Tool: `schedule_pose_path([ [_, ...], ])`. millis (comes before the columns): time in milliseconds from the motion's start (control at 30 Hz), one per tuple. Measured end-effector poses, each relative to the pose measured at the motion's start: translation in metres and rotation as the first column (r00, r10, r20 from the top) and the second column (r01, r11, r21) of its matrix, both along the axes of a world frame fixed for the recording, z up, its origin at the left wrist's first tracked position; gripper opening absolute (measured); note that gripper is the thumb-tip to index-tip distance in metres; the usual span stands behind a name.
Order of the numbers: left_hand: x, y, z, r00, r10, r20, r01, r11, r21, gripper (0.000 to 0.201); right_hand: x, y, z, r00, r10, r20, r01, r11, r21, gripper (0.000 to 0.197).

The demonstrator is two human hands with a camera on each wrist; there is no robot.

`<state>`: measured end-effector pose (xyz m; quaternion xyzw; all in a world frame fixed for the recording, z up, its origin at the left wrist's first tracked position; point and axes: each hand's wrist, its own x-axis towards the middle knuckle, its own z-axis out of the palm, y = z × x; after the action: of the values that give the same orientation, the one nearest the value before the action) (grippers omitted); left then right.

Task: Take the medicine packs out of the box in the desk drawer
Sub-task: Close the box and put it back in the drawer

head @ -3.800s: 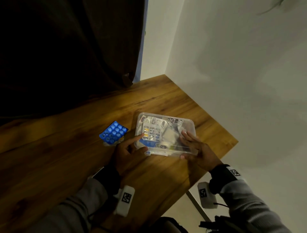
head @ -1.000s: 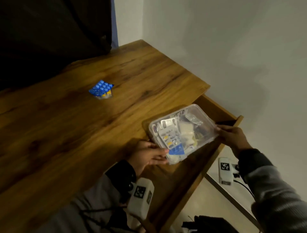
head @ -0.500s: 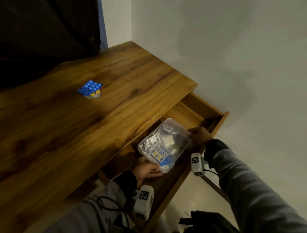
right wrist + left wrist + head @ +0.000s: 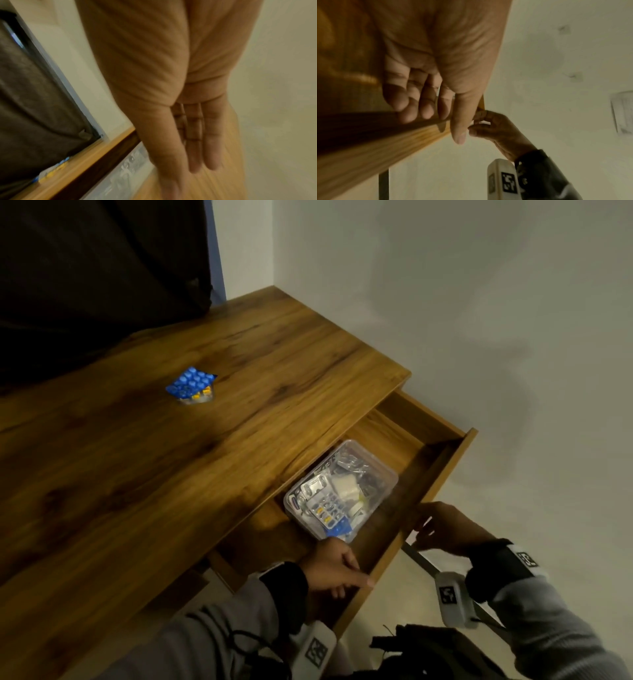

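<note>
A clear plastic box [image 4: 390, 474] sits in the open desk drawer [image 4: 376, 433], with several medicine packs [image 4: 329, 505] inside it. A blue blister pack [image 4: 191, 385] lies on the desk top, over a clear pack with yellow pills. My left hand [image 4: 334, 568] is at the near end of the drawer front [image 4: 428, 491]. In the left wrist view its fingers [image 4: 423, 108] curl on the inner face and the thumb crosses the edge. My right hand [image 4: 445, 529] is farther along the same panel. Its straight fingers [image 4: 204, 142] lie flat against the wood. Neither hand touches the box.
The wooden desk top [image 4: 137, 474] stretches left of the drawer. A dark curtain [image 4: 102, 268] hangs at the back and a pale wall stands close on the right. A black bag [image 4: 428, 655] lies on the floor below, near a metal desk leg [image 4: 421, 563].
The box went from the desk top down into the drawer, carried by both hands. Both hands have let go of it and moved to the drawer front.
</note>
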<state>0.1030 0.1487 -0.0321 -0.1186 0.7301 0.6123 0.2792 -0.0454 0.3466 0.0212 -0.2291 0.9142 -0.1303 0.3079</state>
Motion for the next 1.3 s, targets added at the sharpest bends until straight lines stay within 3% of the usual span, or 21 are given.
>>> schedule_pose_path([
  [67,0.001,0.01,-0.001,0.997,-0.078,-0.022,0.077,0.996,-0.051,0.031,0.009,-0.001,-0.007,0.996,0.056,-0.073,-0.06,0.997,-0.046,0.02],
  [133,0.0,0.013,-0.005,0.993,-0.095,-0.067,0.083,0.984,-0.161,0.034,0.013,-0.008,-0.011,0.984,0.059,-0.167,-0.075,0.993,-0.092,0.03],
  [267,-0.004,0.009,0.0,0.973,-0.105,-0.204,0.031,0.942,-0.334,0.036,0.007,-0.018,-0.014,0.987,0.029,-0.159,-0.052,0.988,-0.145,0.024],
  [400,-0.002,-0.002,0.006,0.944,-0.089,-0.317,-0.071,0.885,-0.46,0.036,0.002,-0.041,-0.018,0.965,0.122,-0.232,-0.148,0.984,-0.096,0.023],
  [567,-0.004,-0.027,0.008,0.885,-0.155,-0.439,-0.185,0.747,-0.638,0.035,-0.006,-0.076,-0.024,0.936,0.173,-0.308,-0.214,0.971,-0.107,0.014],
  [667,-0.009,-0.048,0.008,0.863,-0.207,-0.461,-0.254,0.612,-0.749,0.033,-0.008,-0.096,-0.025,0.921,0.193,-0.337,-0.262,0.95,-0.171,0.012],
  [833,-0.016,-0.083,0.022,0.897,-0.128,-0.423,-0.324,0.46,-0.827,0.041,-0.017,-0.127,-0.03,0.912,0.182,-0.367,-0.288,0.922,-0.259,0.011],
  [967,-0.022,-0.109,0.033,0.933,-0.084,-0.35,-0.281,0.437,-0.854,0.041,-0.019,-0.149,-0.033,0.914,0.166,-0.37,-0.3,0.891,-0.341,0.006],
  [1067,-0.023,-0.116,0.033,0.899,-0.083,-0.429,-0.362,0.408,-0.838,0.022,-0.021,-0.161,-0.036,0.935,0.118,-0.334,-0.26,0.869,-0.421,0.007],
  [1133,-0.024,-0.12,0.025,0.859,-0.105,-0.501,-0.43,0.381,-0.818,0.028,-0.023,-0.163,-0.034,0.942,0.101,-0.32,-0.243,0.862,-0.445,0.006],
  [1200,-0.029,-0.132,0.021,0.867,-0.111,-0.485,-0.398,0.432,-0.81,0.03,-0.029,-0.168,-0.026,0.954,0.105,-0.281,-0.235,0.844,-0.482,0.006],
  [1267,-0.036,-0.146,0.026,0.898,-0.04,-0.437,-0.325,0.608,-0.724,0.034,-0.036,-0.179,-0.011,0.968,0.123,-0.22,-0.225,0.814,-0.536,0.01],
  [1300,-0.041,-0.154,0.033,0.899,0.071,-0.433,-0.354,0.701,-0.62,0.038,-0.042,-0.188,-0.004,0.968,0.152,-0.201,-0.24,0.8,-0.55,0.011],
])
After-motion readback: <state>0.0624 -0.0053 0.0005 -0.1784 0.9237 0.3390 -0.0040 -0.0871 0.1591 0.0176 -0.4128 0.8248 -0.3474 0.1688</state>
